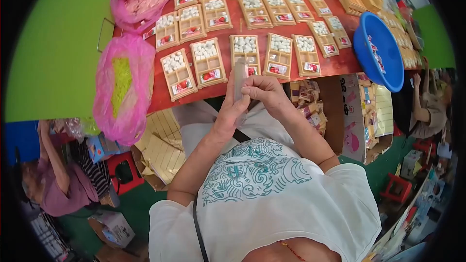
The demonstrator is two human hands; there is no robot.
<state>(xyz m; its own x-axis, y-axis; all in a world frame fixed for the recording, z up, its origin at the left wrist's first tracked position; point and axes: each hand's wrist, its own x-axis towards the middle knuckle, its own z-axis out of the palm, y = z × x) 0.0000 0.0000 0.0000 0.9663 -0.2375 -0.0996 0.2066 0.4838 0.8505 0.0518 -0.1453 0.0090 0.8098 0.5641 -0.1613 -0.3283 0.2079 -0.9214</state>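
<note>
Over the near edge of the red table, my left hand (226,112) grips a narrow, upright bundle of thin greyish translucent plastic (239,80). My right hand (268,94) pinches the bundle's right side with thumb and forefinger. What exactly the bundle is cannot be made out. Just beyond it lies a tan divided tray (244,44), partly hidden by the bundle. Similar trays flank it, such as one (208,61) to the left and one (278,56) to the right. Each has small white cubes in the far part and a red-and-white packet in a near compartment.
More filled trays (252,12) stand in rows on the red table (228,29). Pink plastic bags (124,87) lie at the left, one with yellow-green contents. A blue basin (378,51) with packets sits at the right edge. Cardboard boxes (330,116) stand below; people sit at both sides.
</note>
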